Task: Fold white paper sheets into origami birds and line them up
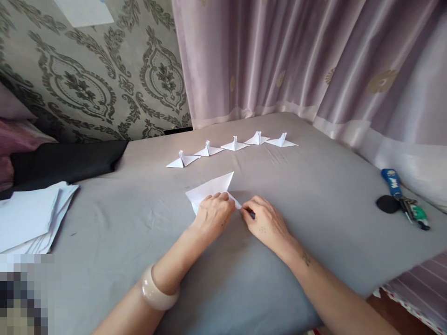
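Paper [211, 187], white and partly folded, lies on a grey surface [324, 200] under two bare hands. Nearest, a pale bangle [151, 288] circles the left wrist. The right hand [263, 218] has its grip drawn nearly closed, thumb and forefinger on the paper's narrow right-hand point. The left hand [216, 209] curls its fingers over the paper's middle; its thumb is hidden, so whether it pinches or only presses cannot be told. Good creasing here likely needs that left hand steady and flat, edges matched first, and a light pull on the point, since thin tips bend easily. Beyond, five folded pieces [234, 146] stand in a row before a curtain [251, 60].
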Available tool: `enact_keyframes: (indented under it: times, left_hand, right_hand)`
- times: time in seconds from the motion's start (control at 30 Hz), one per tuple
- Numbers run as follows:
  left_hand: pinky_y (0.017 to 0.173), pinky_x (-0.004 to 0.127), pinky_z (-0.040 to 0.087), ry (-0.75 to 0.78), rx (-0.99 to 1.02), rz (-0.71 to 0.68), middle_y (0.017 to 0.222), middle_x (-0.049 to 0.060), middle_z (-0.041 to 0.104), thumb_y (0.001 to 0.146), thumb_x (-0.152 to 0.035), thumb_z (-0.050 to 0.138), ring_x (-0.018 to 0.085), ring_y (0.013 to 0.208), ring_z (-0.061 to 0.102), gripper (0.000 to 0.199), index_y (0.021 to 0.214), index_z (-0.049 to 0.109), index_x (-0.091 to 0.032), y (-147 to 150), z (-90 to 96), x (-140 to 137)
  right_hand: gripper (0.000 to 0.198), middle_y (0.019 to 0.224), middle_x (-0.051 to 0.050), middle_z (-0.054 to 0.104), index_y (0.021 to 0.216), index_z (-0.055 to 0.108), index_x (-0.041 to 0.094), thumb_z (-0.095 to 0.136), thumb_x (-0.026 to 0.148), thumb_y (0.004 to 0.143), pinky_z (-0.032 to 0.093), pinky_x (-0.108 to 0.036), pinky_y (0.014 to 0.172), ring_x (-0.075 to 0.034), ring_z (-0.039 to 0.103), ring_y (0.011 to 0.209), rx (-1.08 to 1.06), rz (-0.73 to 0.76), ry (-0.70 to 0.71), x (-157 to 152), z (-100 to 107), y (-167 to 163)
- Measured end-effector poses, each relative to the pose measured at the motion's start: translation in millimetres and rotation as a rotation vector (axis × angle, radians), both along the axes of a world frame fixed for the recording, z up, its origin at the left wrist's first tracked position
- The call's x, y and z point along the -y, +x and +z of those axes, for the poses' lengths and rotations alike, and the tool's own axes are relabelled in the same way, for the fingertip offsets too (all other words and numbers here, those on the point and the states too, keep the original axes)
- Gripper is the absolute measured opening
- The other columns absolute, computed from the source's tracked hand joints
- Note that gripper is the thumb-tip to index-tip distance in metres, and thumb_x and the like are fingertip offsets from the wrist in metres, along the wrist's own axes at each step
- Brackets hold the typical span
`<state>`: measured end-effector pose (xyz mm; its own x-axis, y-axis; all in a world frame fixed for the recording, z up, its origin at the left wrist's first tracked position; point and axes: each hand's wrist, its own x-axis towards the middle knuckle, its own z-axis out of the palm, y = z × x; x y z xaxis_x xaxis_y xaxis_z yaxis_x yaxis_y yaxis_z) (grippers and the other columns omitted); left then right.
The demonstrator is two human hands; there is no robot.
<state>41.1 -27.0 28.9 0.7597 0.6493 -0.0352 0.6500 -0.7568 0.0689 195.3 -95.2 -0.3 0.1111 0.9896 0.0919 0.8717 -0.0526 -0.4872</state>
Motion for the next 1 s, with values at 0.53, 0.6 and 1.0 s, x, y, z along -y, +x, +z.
enact_keyframes:
  times: [0.53, 0.6, 1.0]
  left_hand:
    - [0.066, 0.034, 0.037, 0.096, 0.023, 0.005, 0.08, 0.009, 0.064, 0.094, -0.02, 0.048, 0.024, 0.079, 0.061, 0.021, 0.08, 0.063, -0.016, 11.7, -10.2, 1.0]
    - [0.066, 0.034, 0.036, 0.105, 0.021, -0.013, 0.079, 0.008, 0.064, 0.094, -0.021, 0.049, 0.023, 0.077, 0.061, 0.021, 0.079, 0.064, -0.017, 12.0, -11.0, -0.9]
    - [0.067, 0.034, 0.033, 0.142, 0.038, -0.088, 0.073, 0.006, 0.064, 0.092, -0.023, 0.053, 0.02, 0.069, 0.061, 0.023, 0.072, 0.063, -0.018, 10.8, -15.3, -9.1]
  right_hand:
    - [0.013, 0.077, -0.001, 0.061, 0.066, 0.06, 0.02, 0.056, 0.022, 0.078, 0.033, -0.025, 0.058, -0.013, 0.052, 0.064, -0.131, -0.138, -0.151, -14.0, 5.9, -1.8]
    - [0.013, 0.077, -0.001, 0.061, 0.066, 0.058, 0.02, 0.057, 0.024, 0.079, 0.034, -0.025, 0.058, -0.013, 0.052, 0.064, -0.159, -0.122, -0.169, -14.4, 5.7, 2.6]
    - [0.012, 0.076, 0.001, 0.065, 0.09, 0.061, 0.023, 0.055, 0.026, 0.08, 0.047, -0.022, 0.062, -0.011, 0.061, 0.066, -0.399, -0.12, -0.113, -9.4, -2.1, 23.5]
